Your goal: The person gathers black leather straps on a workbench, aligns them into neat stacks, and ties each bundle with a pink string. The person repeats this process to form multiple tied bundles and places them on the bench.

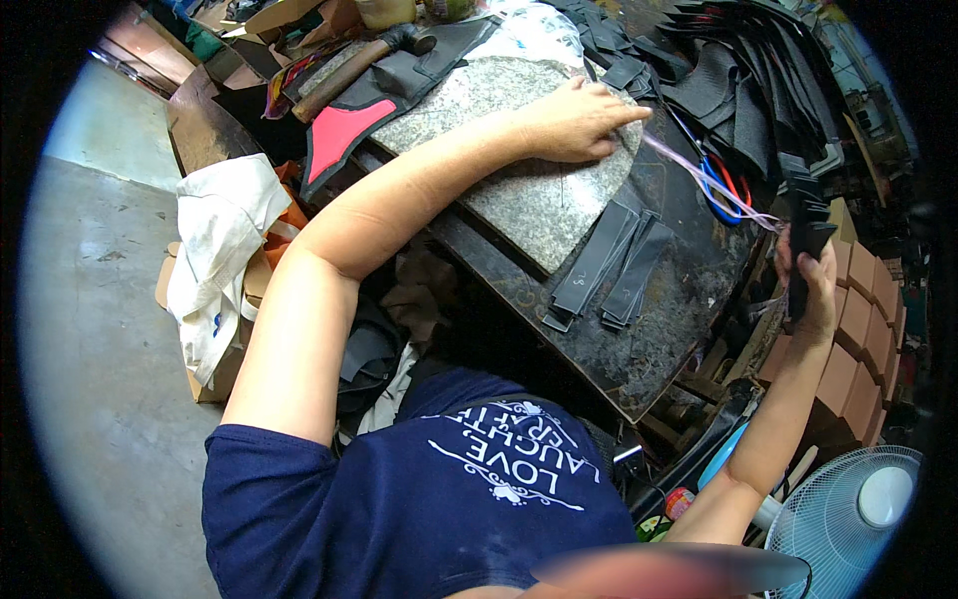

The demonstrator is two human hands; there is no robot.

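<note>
My left hand (577,122) lies on a speckled grey stone slab (499,205), its index finger stretched out past the slab's right edge. The other fingers bend slightly, and nothing shows in them. Out to the right, my right hand (816,285) is closed around a bundle of black strips (804,205) held upright. Pale pink ribbons (689,176) run from near the slab to beside that hand. Scissors with blue and red handles (720,190) rest between the two hands. Flat dark grey strips (602,262) lie in two groups just off the slab's near corner.
A hammer (344,82) and a red piece with black edging (346,140) sit at the slab's far left. Black sheets (733,80) are piled at the far right. Brown stacked blocks (848,334) and a fan (843,524) stand right; a white bag (225,240) is left.
</note>
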